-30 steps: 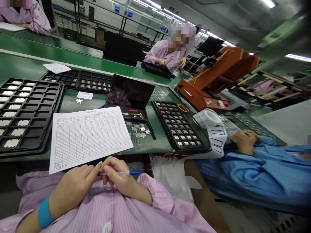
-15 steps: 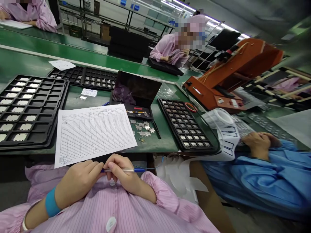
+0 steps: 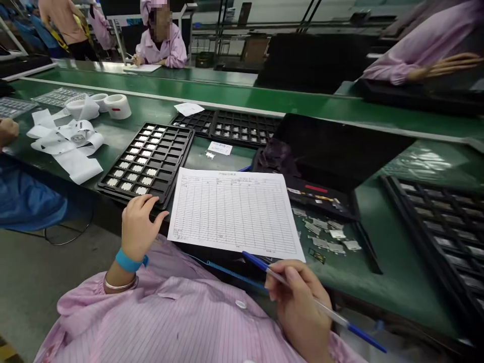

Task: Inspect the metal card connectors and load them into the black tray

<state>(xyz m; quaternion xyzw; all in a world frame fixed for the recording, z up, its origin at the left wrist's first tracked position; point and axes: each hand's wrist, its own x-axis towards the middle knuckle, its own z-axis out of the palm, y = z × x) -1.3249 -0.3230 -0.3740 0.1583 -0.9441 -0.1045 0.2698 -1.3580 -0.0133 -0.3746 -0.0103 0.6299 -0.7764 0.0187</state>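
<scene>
My right hand (image 3: 302, 302) is closed around a clear-barrelled pen (image 3: 336, 316) with blue at both ends. One blue end of it points at the lower edge of a printed form (image 3: 234, 214), a white sheet ruled into a table. My left hand (image 3: 141, 227), a blue band on its wrist, has its fingers apart at the near edge of a black compartment tray (image 3: 177, 151); whether it touches the tray I cannot tell. Silvery metal pieces fill part of that tray. The form lies between the hands, overlapping an opened black case (image 3: 348, 199).
Loose metal parts (image 3: 328, 242) lie right of the form, beside a black stick-like tool (image 3: 368, 249). Another filled tray (image 3: 434, 227) stands at right. Label rolls and strips (image 3: 75, 138) lie at left. More trays (image 3: 242, 128) sit behind. Co-workers sit across the green bench and at left.
The view has swung left. My hands, together around the pen before, have parted: the left has moved to the tray's edge, while the right keeps the pen near the form.
</scene>
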